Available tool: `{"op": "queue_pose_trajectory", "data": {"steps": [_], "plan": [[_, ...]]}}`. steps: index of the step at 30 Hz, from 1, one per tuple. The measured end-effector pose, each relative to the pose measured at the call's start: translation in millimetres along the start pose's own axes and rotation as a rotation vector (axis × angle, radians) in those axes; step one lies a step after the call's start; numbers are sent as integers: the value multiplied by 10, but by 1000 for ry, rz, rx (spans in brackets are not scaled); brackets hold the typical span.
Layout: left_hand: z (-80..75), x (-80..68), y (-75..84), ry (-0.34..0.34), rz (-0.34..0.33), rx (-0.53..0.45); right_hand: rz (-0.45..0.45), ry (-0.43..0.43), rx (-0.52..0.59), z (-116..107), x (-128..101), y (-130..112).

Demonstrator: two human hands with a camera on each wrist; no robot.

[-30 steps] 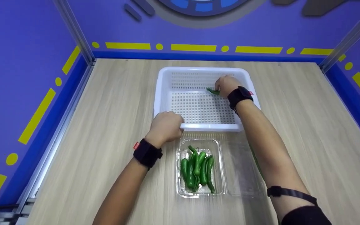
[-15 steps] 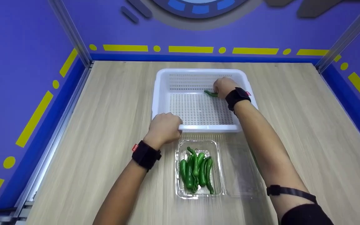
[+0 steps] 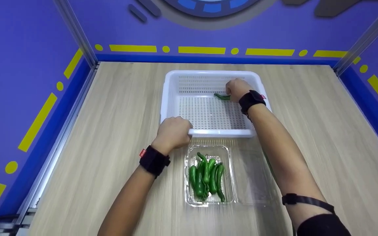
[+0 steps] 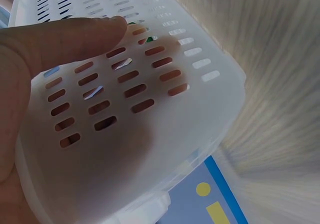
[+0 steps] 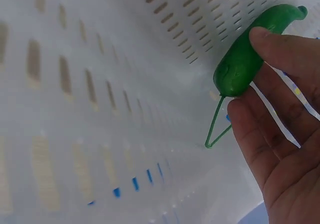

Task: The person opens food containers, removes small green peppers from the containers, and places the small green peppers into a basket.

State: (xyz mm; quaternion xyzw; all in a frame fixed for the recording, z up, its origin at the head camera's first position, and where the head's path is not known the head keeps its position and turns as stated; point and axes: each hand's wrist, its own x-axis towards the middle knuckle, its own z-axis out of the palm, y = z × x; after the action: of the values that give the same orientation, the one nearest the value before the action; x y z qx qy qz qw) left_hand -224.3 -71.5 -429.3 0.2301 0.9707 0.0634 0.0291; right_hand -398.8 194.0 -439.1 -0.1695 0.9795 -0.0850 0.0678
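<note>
A white slotted basket (image 3: 176,80) stands on the wooden table. My left hand (image 3: 173,132) grips its near left rim, thumb on the outer wall (image 4: 150,114). My right hand (image 3: 237,90) reaches inside the basket at the far right and holds a green chili pepper (image 3: 222,97) low over the floor. In the right wrist view the pepper (image 5: 247,59) lies between thumb and fingers, its thin stem pointing down. Below the basket sits a clear plastic tray (image 3: 230,196) holding several green chili peppers (image 3: 207,177).
The clear tray's open lid (image 3: 253,177) lies flat to its right, under my right forearm. Purple walls with yellow marks enclose the table (image 3: 116,105) on three sides, with metal posts at the far corners.
The pepper in my right hand has shifted slightly left inside the basket. My left hand stays on the rim.
</note>
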Motion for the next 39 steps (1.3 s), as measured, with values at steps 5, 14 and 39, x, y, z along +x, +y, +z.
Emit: {"op": "queue_pose_trajectory", "data": {"steps": [5,14,39], "plan": [[5,-3,4,-5,1,-2,16,-8,13,15,-20,31],[21,0,8,-2,5,-6,-6,-39,3,-51,-85,24],[6,-3,-3,-6,-4,-5,-74,22,48,-341,-317,-22]]}}
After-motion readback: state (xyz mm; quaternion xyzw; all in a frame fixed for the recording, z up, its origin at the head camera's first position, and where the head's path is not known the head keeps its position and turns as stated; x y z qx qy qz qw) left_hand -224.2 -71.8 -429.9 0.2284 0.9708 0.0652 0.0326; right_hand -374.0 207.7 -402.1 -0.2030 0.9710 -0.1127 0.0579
